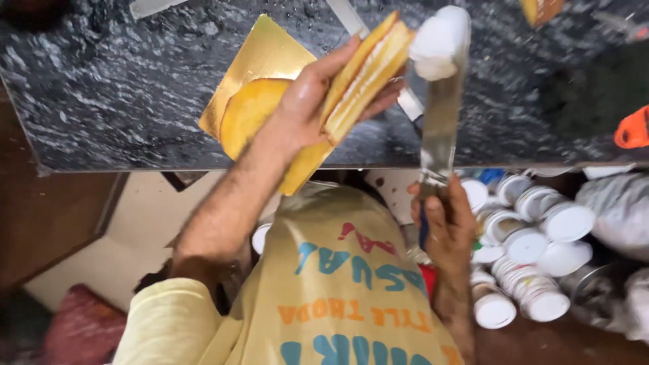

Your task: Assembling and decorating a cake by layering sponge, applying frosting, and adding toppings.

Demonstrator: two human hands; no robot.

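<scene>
Golden-brown sponge, sliced into layers with pale cream lines between them, is held on edge above a dark speckled granite counter point(101, 101). This layered cake piece point(368, 71) is gripped in the left hand point(314, 101), thumb along the near face and fingers wrapped behind the far face, so the hand is closed around it. Its long axis is seen running diagonally, from lower left near the palm to upper right, where the top edge points toward the far side of the counter. A second round sponge layer point(247, 122) is seen lying flat on a gold cake board point(260, 57), just beside and partly hidden by the left wrist. In the right hand point(443, 220), a long steel palette knife point(443, 115) is clasped by its handle, fingers curled shut. The blade is pointed up and away from the body, nearly parallel to the cake piece, and a lump of white cream point(438, 37) is carried at its tip, just beside the cake's upper edge. White-lidded round containers point(534, 250) are stacked below the counter edge at the right.
</scene>
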